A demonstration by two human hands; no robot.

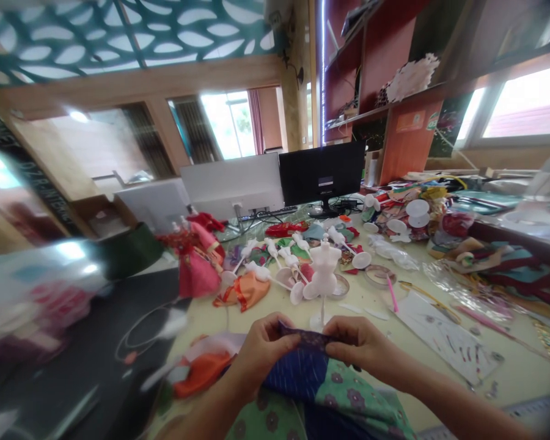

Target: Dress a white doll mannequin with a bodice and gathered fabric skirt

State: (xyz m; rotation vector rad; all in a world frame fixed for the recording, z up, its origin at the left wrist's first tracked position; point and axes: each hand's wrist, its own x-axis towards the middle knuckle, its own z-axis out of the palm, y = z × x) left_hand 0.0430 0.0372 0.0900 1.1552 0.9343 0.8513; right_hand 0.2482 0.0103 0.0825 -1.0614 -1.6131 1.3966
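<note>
Between my two hands a strip of dark purple patterned fabric is stretched along its upper edge. My left hand pinches its left end between thumb and fingers, and my right hand pinches the right end. Below the strip hang dark blue cloth and green flowered cloth; whether all are sewn together I cannot tell. Just beyond my hands a small white dress form stands upright on its base. Orange fabric lies to the left of my left forearm.
Several small white mannequins lie among cloth scraps behind the dress form. Red doll dresses stand at left. A white sheet with small tools, a pink pen and a ruler lie at right. Two monitors stand behind.
</note>
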